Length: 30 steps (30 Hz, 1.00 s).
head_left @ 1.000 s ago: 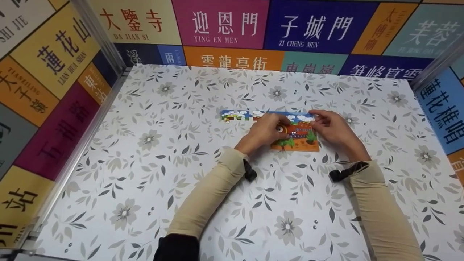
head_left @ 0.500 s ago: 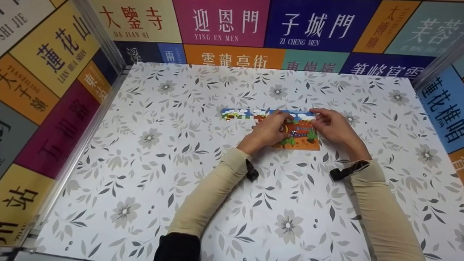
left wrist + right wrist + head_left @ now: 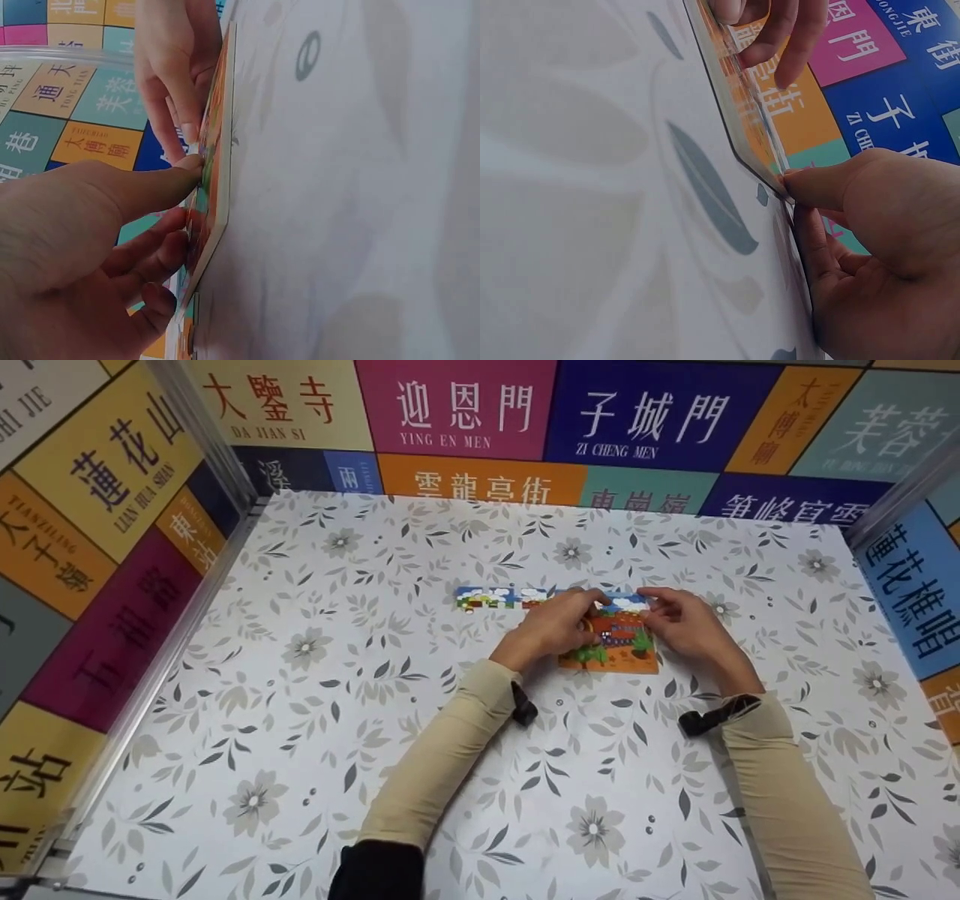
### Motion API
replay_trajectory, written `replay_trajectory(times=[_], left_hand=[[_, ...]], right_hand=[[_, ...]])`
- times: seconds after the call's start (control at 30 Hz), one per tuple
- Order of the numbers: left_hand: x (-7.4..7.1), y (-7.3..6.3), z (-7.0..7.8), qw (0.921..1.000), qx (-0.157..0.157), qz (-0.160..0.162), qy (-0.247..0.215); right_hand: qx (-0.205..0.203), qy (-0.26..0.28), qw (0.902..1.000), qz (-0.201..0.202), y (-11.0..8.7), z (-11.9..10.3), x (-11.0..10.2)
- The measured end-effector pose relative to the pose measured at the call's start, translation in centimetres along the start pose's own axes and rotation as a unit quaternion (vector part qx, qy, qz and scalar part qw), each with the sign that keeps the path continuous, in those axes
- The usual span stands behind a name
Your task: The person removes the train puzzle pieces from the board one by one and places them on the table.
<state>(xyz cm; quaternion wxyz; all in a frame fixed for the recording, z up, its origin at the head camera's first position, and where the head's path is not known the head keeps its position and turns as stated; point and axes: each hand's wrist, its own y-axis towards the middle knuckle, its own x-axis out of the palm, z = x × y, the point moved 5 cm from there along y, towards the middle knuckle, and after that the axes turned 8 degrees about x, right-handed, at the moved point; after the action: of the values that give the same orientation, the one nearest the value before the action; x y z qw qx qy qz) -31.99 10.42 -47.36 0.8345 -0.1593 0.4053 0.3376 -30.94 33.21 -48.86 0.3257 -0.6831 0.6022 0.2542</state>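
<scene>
A small jigsaw puzzle (image 3: 619,658) lies flat on the table, showing a red train, green plants, orange ground and blue sky. Over its left part rests my left hand (image 3: 551,622), thumb and fingertips spread on the picture and covering some of it. My right hand (image 3: 686,622) pinches the puzzle's upper right corner between thumb and index finger. In the left wrist view, the left thumb (image 3: 161,184) touches the puzzle's face. The right wrist view has the right thumb (image 3: 817,186) at the puzzle's corner.
Left of the puzzle lies a narrow strip of puzzle pieces (image 3: 487,597) with clouds and sky, partly behind the left hand. White floral paper covers the table (image 3: 300,720). Panels with coloured lettering (image 3: 457,412) stand along the back and both sides.
The left hand shifts slightly on the puzzle; its fingers cover the train's front more than a second ago. The right hand stays at the corner. The puzzle stays in place.
</scene>
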Motion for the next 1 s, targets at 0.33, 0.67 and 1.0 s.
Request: replay_trajectory(times=[0.33,0.67,1.0], left_hand=[[0.06,0.03,0.05,0.9992,0.014,0.023,0.028],[0.1,-0.09,0.21,0.9991,0.005,0.021,0.037],[0.28,-0.79,0.91,0.9943,0.031,0.006,0.102]], right_hand=[[-0.02,0.007,0.9997,0.006,-0.06,-0.15,0.05],[-0.005,0.002,1.0,0.007,-0.11,-0.28,-0.07],[0.001,0.01,0.9999,0.011,-0.08,0.02,0.04]])
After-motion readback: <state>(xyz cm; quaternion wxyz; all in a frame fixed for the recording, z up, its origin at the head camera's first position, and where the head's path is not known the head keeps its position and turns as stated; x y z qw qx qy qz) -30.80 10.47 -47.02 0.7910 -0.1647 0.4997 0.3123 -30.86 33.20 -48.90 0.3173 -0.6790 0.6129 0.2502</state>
